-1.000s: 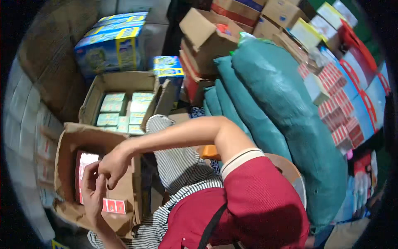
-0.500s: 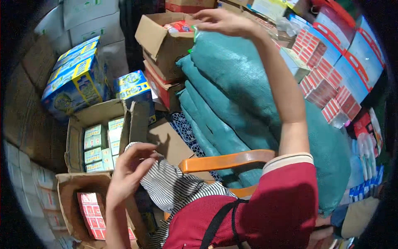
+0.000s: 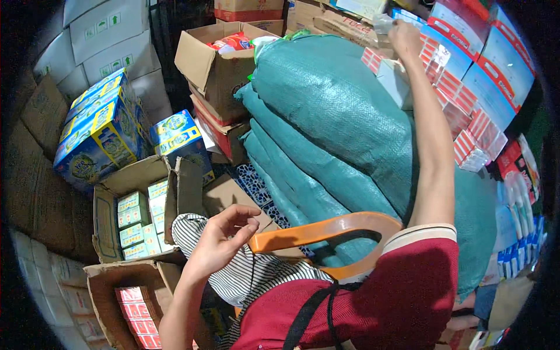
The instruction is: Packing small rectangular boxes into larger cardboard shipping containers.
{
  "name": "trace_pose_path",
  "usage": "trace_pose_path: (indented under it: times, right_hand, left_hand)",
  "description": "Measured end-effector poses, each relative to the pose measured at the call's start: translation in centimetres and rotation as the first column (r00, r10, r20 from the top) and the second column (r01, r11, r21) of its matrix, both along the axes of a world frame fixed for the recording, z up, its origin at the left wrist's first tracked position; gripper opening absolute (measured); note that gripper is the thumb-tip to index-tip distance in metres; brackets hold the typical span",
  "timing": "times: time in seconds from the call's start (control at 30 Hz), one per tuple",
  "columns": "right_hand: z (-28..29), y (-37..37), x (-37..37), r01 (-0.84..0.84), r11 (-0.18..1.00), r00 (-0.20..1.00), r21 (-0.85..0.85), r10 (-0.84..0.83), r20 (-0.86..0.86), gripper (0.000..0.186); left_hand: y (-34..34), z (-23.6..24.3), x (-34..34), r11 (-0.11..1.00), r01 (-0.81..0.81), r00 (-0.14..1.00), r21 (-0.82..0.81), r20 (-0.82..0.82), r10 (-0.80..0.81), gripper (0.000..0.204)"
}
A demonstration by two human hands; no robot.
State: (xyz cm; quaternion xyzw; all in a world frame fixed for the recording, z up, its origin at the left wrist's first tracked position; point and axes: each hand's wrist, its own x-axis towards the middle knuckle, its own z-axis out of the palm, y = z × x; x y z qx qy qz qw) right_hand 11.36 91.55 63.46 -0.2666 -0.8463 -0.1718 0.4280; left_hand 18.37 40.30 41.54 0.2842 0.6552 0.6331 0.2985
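Observation:
My right hand (image 3: 405,39) reaches far across the green woven sacks (image 3: 332,87) to the back right. Its fingers are closed at a piece of crumpled clear plastic (image 3: 382,24), beside stacked red-and-white striped small boxes (image 3: 430,55). A pale carton (image 3: 394,81) lies just below that wrist. My left hand (image 3: 224,236) hovers over my striped trousers (image 3: 233,271), near the end of an orange chair armrest (image 3: 321,230). Its fingers are loosely curled, thumb apart, with nothing visible in them.
To the left stand open cartons with small green-white boxes (image 3: 133,217) and red-white boxes (image 3: 139,318). Blue-yellow packs (image 3: 102,131) sit behind them. An open carton (image 3: 201,61) holding red packets is at the back. Blue-white boxes with red handles (image 3: 455,35) line the right.
My right hand has swung right, from over the sacks' far left end to the crumpled plastic, and closed on it. My left hand has moved right and slightly down. The view has shifted slightly.

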Motion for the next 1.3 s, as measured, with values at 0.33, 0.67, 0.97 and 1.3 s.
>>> trace_pose_path:
  times: [0.33, 0.67, 0.97, 1.3]
  right_hand:
    - [4.6, 6.5, 5.2, 0.654, 0.755, 0.657, -0.032, -0.589, -0.47, 0.079]
    - [5.3, 11.7, 7.4, -0.245, 0.732, 0.968, -0.636, 0.146, -0.205, 0.036]
    - [9.9, 1.3, 2.1, -0.483, 0.868, 0.827, -0.112, 0.411, -0.382, 0.06]
    - [-3.9, -38.3, -5.8, -0.927, -0.213, -0.233, -0.308, 0.972, 0.026, 0.061]
  left_hand:
    - [3.1, 3.1, 1.4, 0.995, 0.092, 0.992, 0.038, -0.088, -0.088, 0.023]
    - [3.0, 1.9, 1.4, 0.995, 0.085, 0.992, -0.046, -0.086, -0.088, 0.024]
    - [0.3, 0.7, 1.1, 0.997, -0.032, 0.999, 0.066, 0.019, 0.031, 0.026]
    - [-11.4, 1.5, 0.4, 0.691, -0.488, 0.872, 0.533, 0.334, 0.359, 0.058]
